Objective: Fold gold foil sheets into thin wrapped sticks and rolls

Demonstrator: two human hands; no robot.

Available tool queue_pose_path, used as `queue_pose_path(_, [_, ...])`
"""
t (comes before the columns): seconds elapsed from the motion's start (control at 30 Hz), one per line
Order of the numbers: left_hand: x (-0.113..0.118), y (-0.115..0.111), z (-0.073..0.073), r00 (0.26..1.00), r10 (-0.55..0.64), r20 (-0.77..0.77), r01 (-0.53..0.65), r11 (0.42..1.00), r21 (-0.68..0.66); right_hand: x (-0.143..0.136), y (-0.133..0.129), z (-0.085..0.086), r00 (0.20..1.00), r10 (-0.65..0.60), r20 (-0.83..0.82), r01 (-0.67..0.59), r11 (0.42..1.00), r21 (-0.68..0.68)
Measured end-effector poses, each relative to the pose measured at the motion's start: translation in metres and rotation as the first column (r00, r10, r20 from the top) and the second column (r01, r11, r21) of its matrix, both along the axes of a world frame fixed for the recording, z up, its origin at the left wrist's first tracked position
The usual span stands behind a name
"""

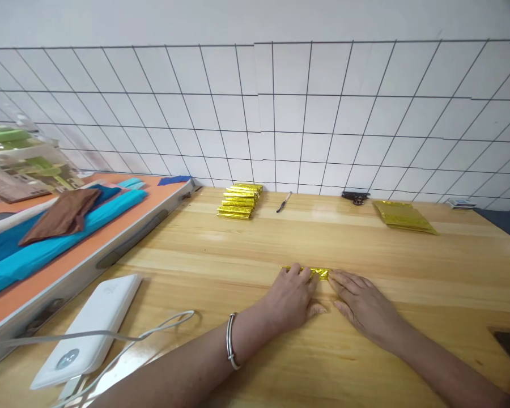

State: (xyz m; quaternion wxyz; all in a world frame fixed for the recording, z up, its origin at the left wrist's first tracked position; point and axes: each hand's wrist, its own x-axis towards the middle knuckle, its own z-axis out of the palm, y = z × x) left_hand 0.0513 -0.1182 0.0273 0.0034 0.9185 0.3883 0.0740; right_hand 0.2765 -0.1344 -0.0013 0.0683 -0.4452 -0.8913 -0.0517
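A narrow folded strip of shiny gold foil lies flat on the wooden table. My left hand, with a silver bangle at the wrist, rests over the strip's left and middle part. Its bent fingers press down on the foil, and the thumb is stretched out to the right. At the strip's right end lies my right hand, palm down, fingers extended and tips touching or nearly touching the foil. Further back, several similar folded gold strips sit in a pile near the wall. A flat gold foil sheet or stack lies at back right.
A pen and a black clip-like object lie along the back. On the left are a white power bank with a cable, an orange-topped board bearing blue and brown cloth, and a green-lidded jug.
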Motion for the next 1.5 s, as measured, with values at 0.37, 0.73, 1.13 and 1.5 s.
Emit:
queue_pose_path(0.37, [-0.001, -0.010, -0.001, 0.997, 0.030, 0.067, -0.028, 0.999, -0.031, -0.007, -0.004, 0.002, 0.996, -0.030, 0.079, 0.024, 0.997, 0.077])
queue_pose_path(0.73, [0.000, -0.016, -0.017, 0.997, 0.042, 0.063, -0.039, 0.998, -0.044, -0.026, -0.007, 0.015, 0.995, -0.098, 0.022, 0.097, 0.994, 0.047])
queue_pose_path(1.13, [-0.012, -0.015, -0.023, 0.995, -0.002, 0.101, 0.007, 0.998, -0.057, -0.047, 0.011, -0.002, 0.999, 0.020, -0.047, -0.028, 0.984, -0.175])
queue_pose_path(1.5, [-0.027, -0.016, -0.009, 0.999, 0.050, -0.013, -0.051, 0.998, -0.027, -0.045, 0.011, -0.003, 0.999, 0.007, -0.052, -0.016, 0.983, -0.181])
